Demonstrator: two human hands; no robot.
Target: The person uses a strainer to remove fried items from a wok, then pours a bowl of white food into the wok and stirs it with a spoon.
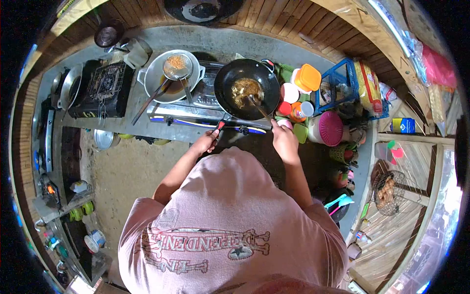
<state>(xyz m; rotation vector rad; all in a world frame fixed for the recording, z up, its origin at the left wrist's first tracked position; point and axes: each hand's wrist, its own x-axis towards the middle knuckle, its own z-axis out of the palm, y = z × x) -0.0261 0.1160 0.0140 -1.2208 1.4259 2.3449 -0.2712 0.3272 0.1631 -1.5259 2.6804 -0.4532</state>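
A black wok [225, 76] sits on the right burner of the gas stove [186, 117]. My left hand [205, 142] is closed round its black-and-red handle [222, 124]. Brownish food [241, 93] in dark liquid lies at the bottom of the wok. My right hand [285, 140] grips the wooden handle of a spatula [262, 110], whose head dips into the food and is partly hidden. To the left, a pale two-handled pan [152, 73] rests on the stove. It holds brown liquid, and a strainer [177, 67] with orange-brown bits lies across it.
Jars and tubs, one with an orange lid [308, 77], crowd the counter right of the wok, beside a blue basket [320, 100] and a pink-lidded container [331, 128]. A second, black stove [103, 90] stands at left. A long-handled utensil [144, 109] leans over the pale pan's edge.
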